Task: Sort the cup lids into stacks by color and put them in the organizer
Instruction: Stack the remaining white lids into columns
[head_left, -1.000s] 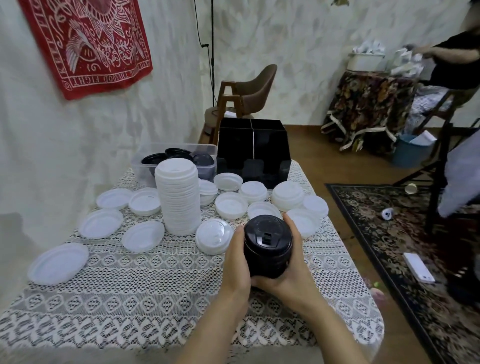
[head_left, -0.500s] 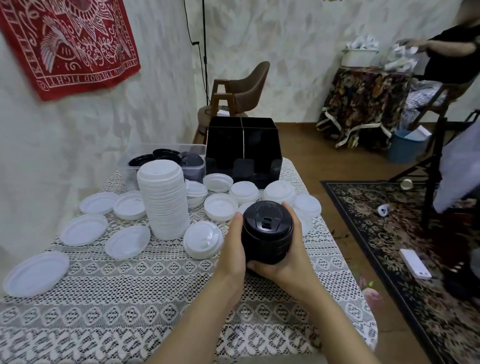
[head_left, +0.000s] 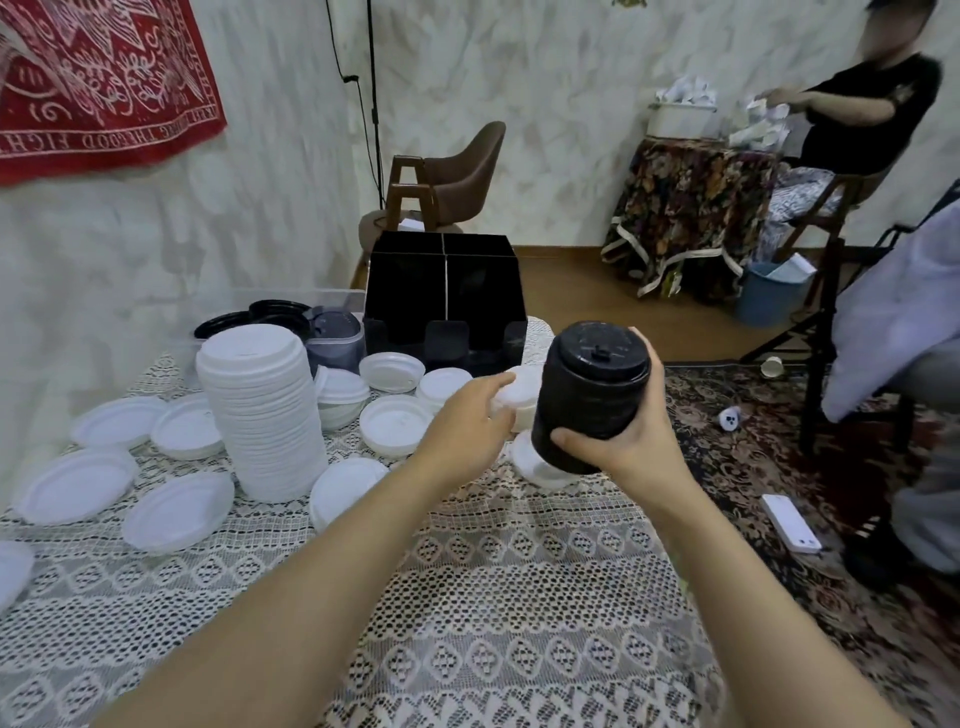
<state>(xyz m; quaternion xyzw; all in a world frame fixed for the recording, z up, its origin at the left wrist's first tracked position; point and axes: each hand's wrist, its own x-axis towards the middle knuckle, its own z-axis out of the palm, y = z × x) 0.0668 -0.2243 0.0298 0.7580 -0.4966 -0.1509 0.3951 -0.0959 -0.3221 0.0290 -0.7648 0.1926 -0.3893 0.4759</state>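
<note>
On our white lace-covered table (head_left: 493, 597), the black plastic compartment organizer (head_left: 444, 291) stands behind a tall stack of white plastic lids (head_left: 260, 415). Our right hand (head_left: 641, 447) clasps a tilted stack of black plastic lids (head_left: 592, 395) near the organizer. Our left hand (head_left: 462, 426) is relaxed and empty.

The left hand (head_left: 462, 431) no longer clasps the black stack (head_left: 592, 400). It is off it now, fingers loosely extended just left of the stack, over the white lids (head_left: 522, 402) near the right edge of the table (head_left: 493, 597); whether it touches them cannot be told. The right hand (head_left: 636, 449) now holds the stack alone, fingers curled round its lower part. The stack is higher than before and further toward the table's far right, nearer the organizer (head_left: 444, 296), its top leaning slightly right.
</note>
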